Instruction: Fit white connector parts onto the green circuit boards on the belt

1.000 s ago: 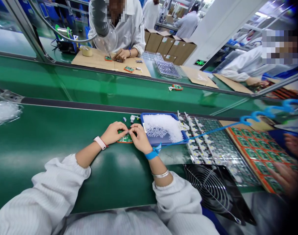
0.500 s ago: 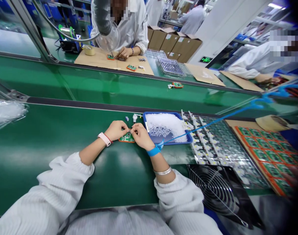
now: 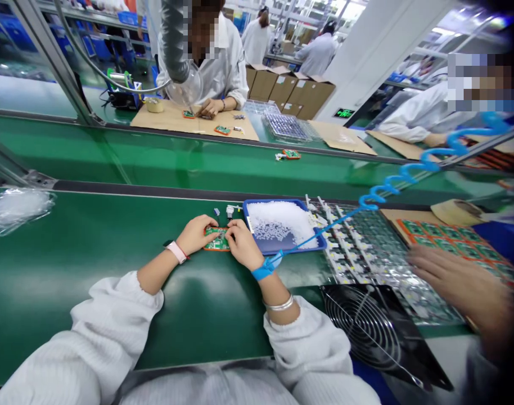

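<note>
A factory assembly line fills the view, seen from a seated person's head, with white-sleeved forearms reaching out over a green conveyor belt (image 3: 71,292). Beyond it runs a second green belt (image 3: 198,149), and past that a co-worker in a white coat (image 3: 217,67) works on a cardboard sheet (image 3: 164,115) below a clear fume hood, with brown cartons (image 3: 288,90) behind.

On the near belt, to the right of the hands, sits a blue tray (image 3: 245,225) heaped with white granules. Further right lie a clear blister tray (image 3: 379,253) of small white parts, a tray of orange-edged green boards (image 3: 446,239), and a black fan with a wire guard (image 3: 366,329). A blurred hand (image 3: 455,281) from someone at the right edge reaches over the trays and blocks part of them.

The green circuit board (image 3: 217,240) lies flat on the belt between the person's hands, just left of the blue tray. The left hand (image 3: 195,235) and right hand (image 3: 242,244) are curled in, fingertips (image 3: 225,229) pressing on its edges and apparently gripping it, though they hide anything smaller. A blue wrist strap (image 3: 263,273) on the right wrist trails a coiled cord (image 3: 392,183).
</note>
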Tool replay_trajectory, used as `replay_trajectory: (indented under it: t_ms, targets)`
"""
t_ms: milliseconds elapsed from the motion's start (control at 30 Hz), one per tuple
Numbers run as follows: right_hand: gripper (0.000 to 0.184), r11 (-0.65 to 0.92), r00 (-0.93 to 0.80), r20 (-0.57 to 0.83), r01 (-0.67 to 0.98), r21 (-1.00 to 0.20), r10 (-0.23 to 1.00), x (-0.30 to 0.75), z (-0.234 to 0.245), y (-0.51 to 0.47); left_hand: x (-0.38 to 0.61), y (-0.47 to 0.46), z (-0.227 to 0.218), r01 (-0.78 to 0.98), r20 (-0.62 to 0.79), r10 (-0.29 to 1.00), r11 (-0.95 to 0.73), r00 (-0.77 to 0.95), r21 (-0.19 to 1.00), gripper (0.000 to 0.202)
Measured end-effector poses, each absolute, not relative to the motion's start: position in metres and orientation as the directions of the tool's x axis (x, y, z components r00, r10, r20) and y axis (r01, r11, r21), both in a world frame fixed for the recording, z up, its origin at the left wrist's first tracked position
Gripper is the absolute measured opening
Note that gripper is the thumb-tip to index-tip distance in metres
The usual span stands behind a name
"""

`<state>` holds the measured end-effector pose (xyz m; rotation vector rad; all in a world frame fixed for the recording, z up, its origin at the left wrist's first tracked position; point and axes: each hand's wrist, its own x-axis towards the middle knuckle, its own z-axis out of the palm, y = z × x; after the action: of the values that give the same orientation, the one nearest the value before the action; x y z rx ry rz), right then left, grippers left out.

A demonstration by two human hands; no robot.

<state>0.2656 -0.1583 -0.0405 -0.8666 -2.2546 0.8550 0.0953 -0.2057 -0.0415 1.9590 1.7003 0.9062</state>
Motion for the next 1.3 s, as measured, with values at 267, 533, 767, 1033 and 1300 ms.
replay_trajectory:
  t_ms: [267, 533, 767, 1033, 1300]
  targets:
    - [0.011, 0.521, -0.32, 0.432, 0.686, -0.508, 0.843, 0.375, -0.02, -0.113, 0.09, -0.219, -0.032, 0.827, 0.206, 0.934, -0.354, 0.291, 0.437, 0.068]
    - [0.017, 0.273, -0.234, 0.166, 0.921, -0.279, 0.958, 0.42, -0.053, -0.088, 0.063, -0.158, -0.006, 0.465, 0.067, 0.996, -0.033, -0.057, 0.885, 0.065]
    - [0.015, 0.28, -0.192, 0.281, 0.906, -0.316, 0.94, 0.418, -0.054, -0.083, 0.008, -0.101, -0.018, 0.766, 0.463, 0.768, 0.056, -0.443, 0.64, 0.071]
    - [0.022, 0.321, -0.16, 0.411, 0.877, -0.358, 0.897, 0.41, -0.055, -0.059, -0.038, -0.107, -0.04, 0.89, 0.434, 0.8, 0.257, -0.414, 0.377, 0.066]
    - [0.02, 0.275, -0.168, 0.32, 0.904, -0.326, 0.932, 0.398, -0.052, -0.045, -0.008, -0.139, -0.041, 0.926, 0.519, 0.798, 0.123, -0.306, 0.357, 0.055]
